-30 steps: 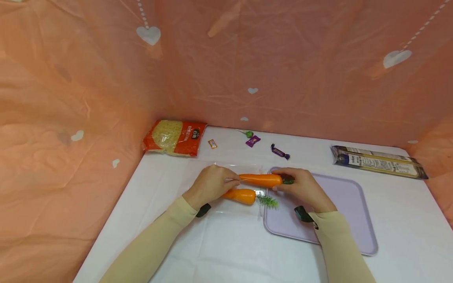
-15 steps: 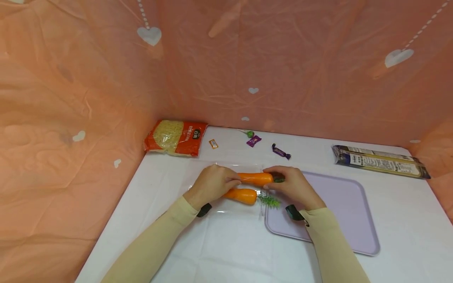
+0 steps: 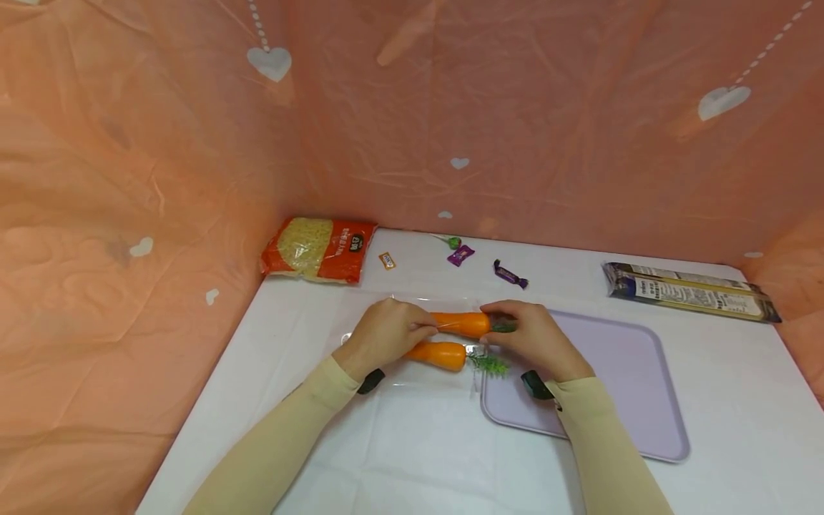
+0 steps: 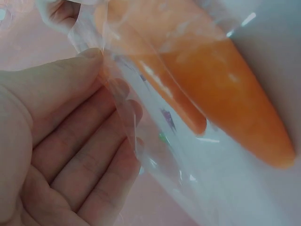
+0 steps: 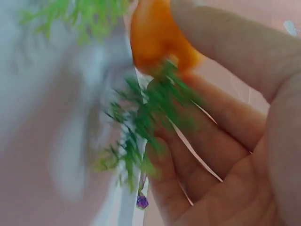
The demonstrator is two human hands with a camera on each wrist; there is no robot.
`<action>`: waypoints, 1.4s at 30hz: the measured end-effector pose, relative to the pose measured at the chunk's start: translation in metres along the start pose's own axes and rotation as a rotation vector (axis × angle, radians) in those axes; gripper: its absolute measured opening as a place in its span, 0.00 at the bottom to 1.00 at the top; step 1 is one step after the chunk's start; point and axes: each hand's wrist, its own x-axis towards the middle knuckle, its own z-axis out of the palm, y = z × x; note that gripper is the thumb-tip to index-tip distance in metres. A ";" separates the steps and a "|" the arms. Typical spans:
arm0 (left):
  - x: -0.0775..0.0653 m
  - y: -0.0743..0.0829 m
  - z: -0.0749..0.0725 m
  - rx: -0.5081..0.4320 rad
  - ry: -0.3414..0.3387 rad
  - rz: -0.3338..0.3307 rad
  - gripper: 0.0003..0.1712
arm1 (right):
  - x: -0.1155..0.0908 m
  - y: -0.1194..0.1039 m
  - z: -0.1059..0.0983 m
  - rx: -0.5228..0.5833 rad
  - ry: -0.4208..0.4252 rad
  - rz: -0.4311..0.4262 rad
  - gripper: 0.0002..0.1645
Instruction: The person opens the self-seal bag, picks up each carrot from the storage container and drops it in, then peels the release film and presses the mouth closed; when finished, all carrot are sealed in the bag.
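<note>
Nearest, on the white tablecloth (image 3: 412, 443), my two cream sleeves (image 3: 277, 436) reach inward to the hands. My left hand (image 3: 385, 335) pinches the film of a clear plastic bag (image 4: 155, 165) between thumb and fingertip, its other fingers loosely bent behind; the pinch presumably keeps the thin plastic taut and lifted. My right hand (image 3: 541, 342), above the left side of the lavender tray (image 3: 621, 390), grips the farther carrot (image 3: 460, 325) by its crown end, thumb opposed to fingers and parted only by the carrot's thickness; the thick end likely gives the surest hold, and the leafy top (image 5: 146, 108) falls toward my palm. The nearer carrot (image 3: 444, 355) lies beside it over the bag, greens reaching the tray's edge; how much of either carrot is enclosed I cannot tell.

Beyond, seemingly set back to free the working area: a red-and-yellow food packet (image 3: 315, 250) at left, then an orange-wrapped sweet (image 3: 386, 261), two purple-wrapped sweets (image 3: 460, 255), a green lollipop (image 3: 454, 243), and, at right, a long dark packet (image 3: 692, 292). Farthest hangs peach cloth (image 3: 386, 121) with white hearts.
</note>
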 end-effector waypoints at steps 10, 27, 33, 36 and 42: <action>0.000 0.000 -0.001 0.001 0.002 -0.006 0.08 | 0.002 0.002 0.004 0.032 -0.017 -0.035 0.23; 0.000 -0.001 0.000 0.015 -0.008 -0.005 0.08 | 0.013 -0.009 0.010 -0.066 -0.029 -0.108 0.21; 0.000 -0.001 0.000 0.017 -0.001 -0.001 0.08 | 0.014 -0.009 0.011 -0.095 -0.019 -0.118 0.20; 0.000 -0.001 0.001 0.015 0.000 0.005 0.08 | 0.015 -0.009 0.012 -0.074 -0.022 -0.105 0.20; 0.000 -0.001 0.000 0.013 -0.004 0.017 0.08 | 0.017 -0.009 0.013 -0.045 -0.034 -0.080 0.20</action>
